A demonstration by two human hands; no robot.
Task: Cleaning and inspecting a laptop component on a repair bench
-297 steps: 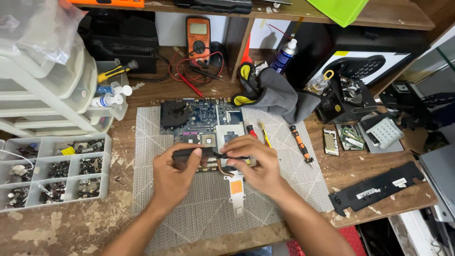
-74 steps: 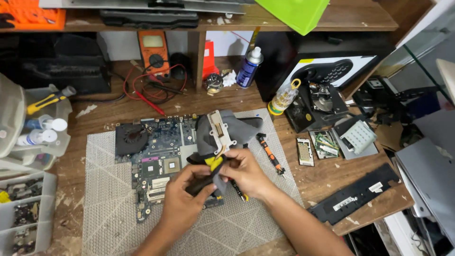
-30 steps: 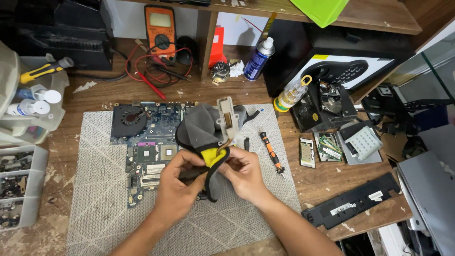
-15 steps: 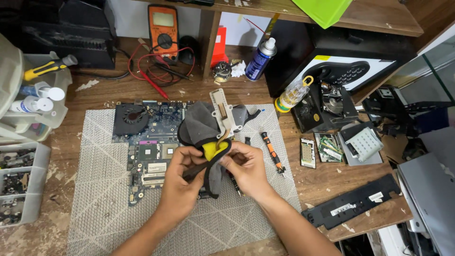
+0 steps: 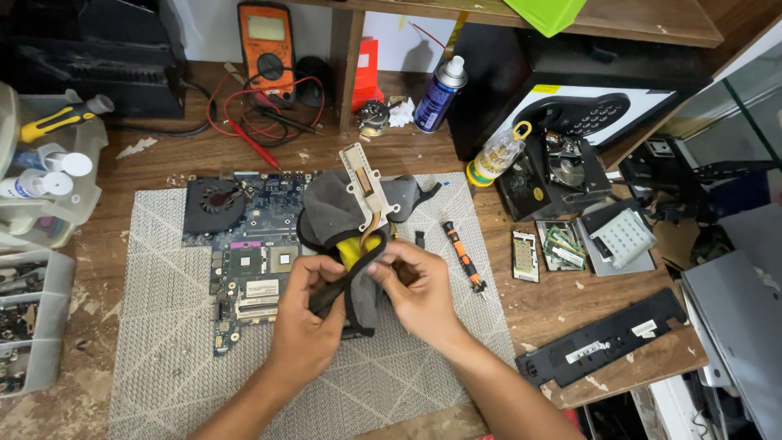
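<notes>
Head view: left hand, right hand grip closed on heatsink, cloth; mat bare below

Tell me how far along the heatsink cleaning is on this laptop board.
Done: the heatsink is off the motherboard, whose chips lie bare. In hand: the left hand and right hand hold it wrapped in a grey cloth. Left: the part is not back on the board, and the screwdriver lies unused on the mat.
</notes>
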